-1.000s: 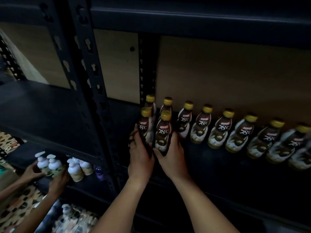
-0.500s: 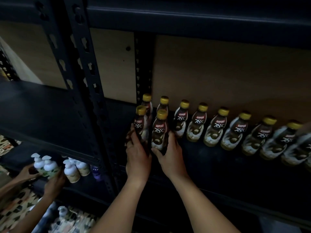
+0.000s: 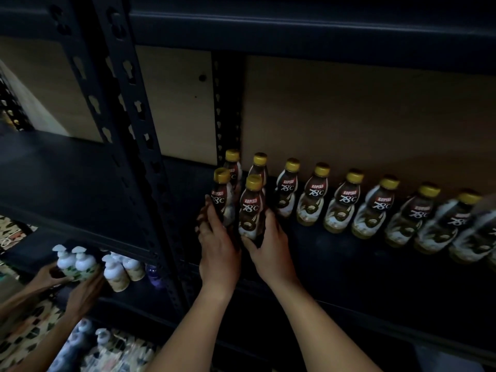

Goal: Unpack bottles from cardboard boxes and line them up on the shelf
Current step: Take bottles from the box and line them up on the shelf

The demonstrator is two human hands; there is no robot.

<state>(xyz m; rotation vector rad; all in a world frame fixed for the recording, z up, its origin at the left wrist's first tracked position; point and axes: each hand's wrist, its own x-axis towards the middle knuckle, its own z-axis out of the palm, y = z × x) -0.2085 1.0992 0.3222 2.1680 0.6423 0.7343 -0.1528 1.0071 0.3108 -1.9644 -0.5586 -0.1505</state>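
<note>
Several brown coffee bottles with gold caps stand in a row [image 3: 341, 202] along the back of the dark shelf [image 3: 335, 267]. At the row's left end, two more bottles stand in front of it. My left hand [image 3: 217, 245] grips the left front bottle [image 3: 221, 194] low on its body. The right front bottle [image 3: 249, 208] is held at its base by my right hand [image 3: 271, 251]. Both bottles are upright and appear to rest on the shelf board.
A perforated steel upright [image 3: 139, 157] stands left of my hands. On the lower shelf at left, another person's hands [image 3: 80, 288] hold white pump bottles [image 3: 76, 261] beside more of them. The shelf's front strip to the right shows bare board.
My hands and the two front bottles have stayed in nearly the same spot. The other person's hands have shifted the white pump bottles slightly on the lower shelf.
</note>
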